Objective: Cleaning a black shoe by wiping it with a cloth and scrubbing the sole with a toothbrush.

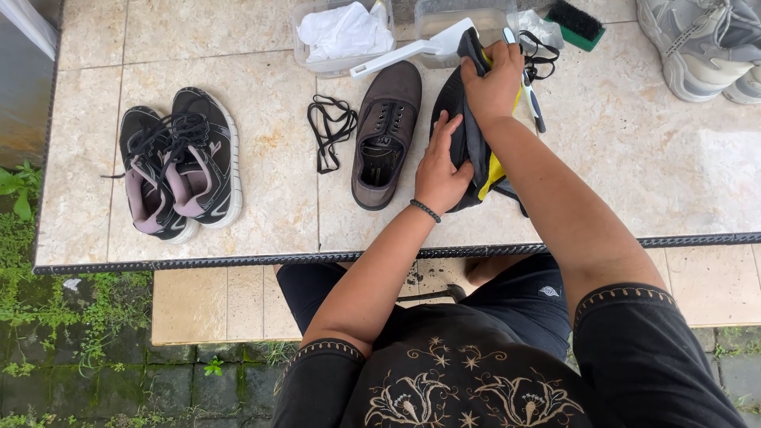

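Note:
My left hand point(440, 170) presses on the heel end of a dark shoe point(453, 107) lying on the tiled table point(261, 150). My right hand point(493, 83) grips a dark cloth with a yellow edge point(491, 170) at the shoe's toe end. The cloth drapes over the shoe and hides most of it. Just left of it lies a matching grey-brown shoe point(386, 135) without laces, opening facing me. A loose black lace point(329, 127) sits to its left.
A pair of black and pink sneakers point(178, 162) stands at the left. Two clear tubs point(342, 36) at the back hold white cloth and a white brush handle point(408, 49). A black scrub brush point(576, 22) and grey sneakers point(701, 43) lie at the back right.

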